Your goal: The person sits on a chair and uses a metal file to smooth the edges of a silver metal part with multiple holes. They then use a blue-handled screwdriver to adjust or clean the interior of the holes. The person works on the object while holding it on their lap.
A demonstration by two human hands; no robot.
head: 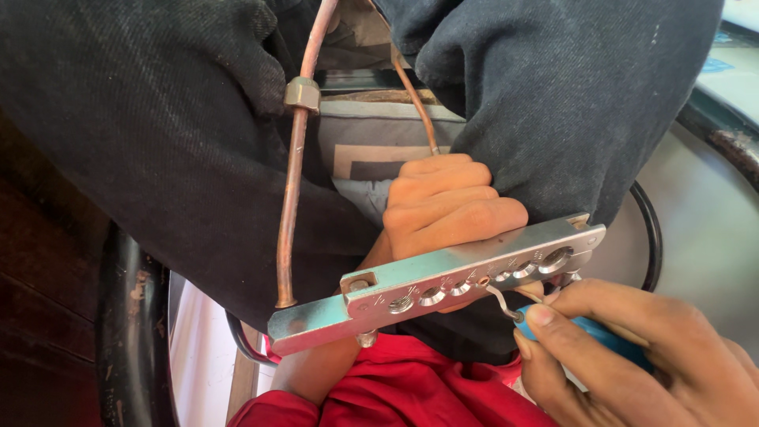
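My left hand is closed around a silver flaring bar with a row of several round holes, held level across my lap. A thin copper tube runs down behind this hand's fingers. My right hand pinches a blue-handled tool; its bent metal tip touches a small hole near the middle of the bar. A thicker copper pipe with a brass nut on it comes down to the bar's left end.
Dark trouser legs fill the top of the view. Red cloth lies under the bar. A black cable loops at the right over a grey surface. A black curved tube stands at the left.
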